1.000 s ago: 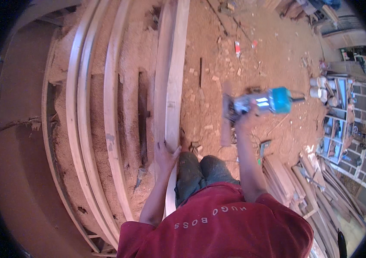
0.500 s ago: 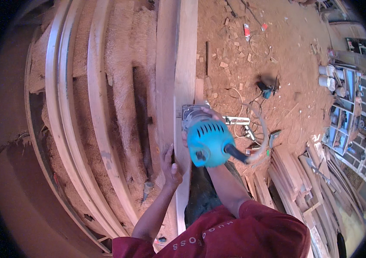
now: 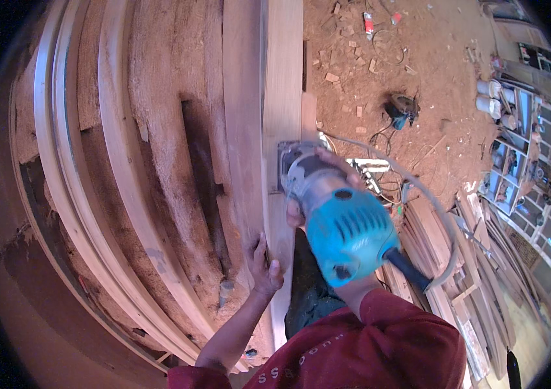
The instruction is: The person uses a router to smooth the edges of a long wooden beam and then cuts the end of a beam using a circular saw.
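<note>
A teal trim router is in my right hand, whose fingers wrap round its grey lower housing. Its base sits at a long pale wooden board, with the motor end leaning right and toward me. The bit is hidden from view. Below the router, my left hand lies along the board's left side, fingers stretched and thumb apart, gripping nothing. A darker plank runs close beside the board on the left.
Several long beams lie at left over sawdust. The router's cord loops to the right. Another teal power tool rests on the dusty ground among wood offcuts. Stacked timber lies at right, near a white shelf frame.
The router has tilted further right and toward me, its cord swinging outward. My left hand stays by the board, slightly lower in view. The beams have shifted left as the view moved.
</note>
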Demonstrator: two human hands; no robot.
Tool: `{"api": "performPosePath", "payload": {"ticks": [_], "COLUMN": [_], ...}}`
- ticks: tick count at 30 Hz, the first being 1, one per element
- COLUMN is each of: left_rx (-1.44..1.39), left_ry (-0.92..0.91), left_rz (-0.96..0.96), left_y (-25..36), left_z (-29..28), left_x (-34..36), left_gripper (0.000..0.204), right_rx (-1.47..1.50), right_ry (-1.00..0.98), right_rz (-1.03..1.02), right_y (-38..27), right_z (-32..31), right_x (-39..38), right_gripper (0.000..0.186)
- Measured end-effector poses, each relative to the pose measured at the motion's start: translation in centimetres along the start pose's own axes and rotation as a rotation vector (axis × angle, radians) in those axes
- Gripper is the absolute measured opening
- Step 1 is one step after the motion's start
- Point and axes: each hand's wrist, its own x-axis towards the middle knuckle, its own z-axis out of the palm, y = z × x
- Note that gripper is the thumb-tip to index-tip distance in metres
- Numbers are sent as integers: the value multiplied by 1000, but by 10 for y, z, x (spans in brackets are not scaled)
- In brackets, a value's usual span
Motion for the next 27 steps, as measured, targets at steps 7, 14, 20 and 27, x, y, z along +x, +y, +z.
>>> {"api": "performPosePath", "payload": {"ticks": [7, 14, 20, 27], "left_rx": [30, 56, 19, 57], "left_ry": [6, 3, 18, 9], "left_rz": [56, 15, -4, 8], "left_y": [-9, -14, -11, -14], "left_z": [4, 6, 7, 7], "left_x": [-6, -14, -13, -13], "left_gripper": [63, 65, 66, 67], "right_rx": [-3, 47, 61, -105], "right_ry": [100, 175, 254, 313], "right_rz": [-91, -231, -345, -413], "right_y": [32, 58, 70, 52], "right_z": [38, 84, 106, 121], "right_x": [73, 149, 219, 280], "right_gripper": [73, 74, 75, 86]}}
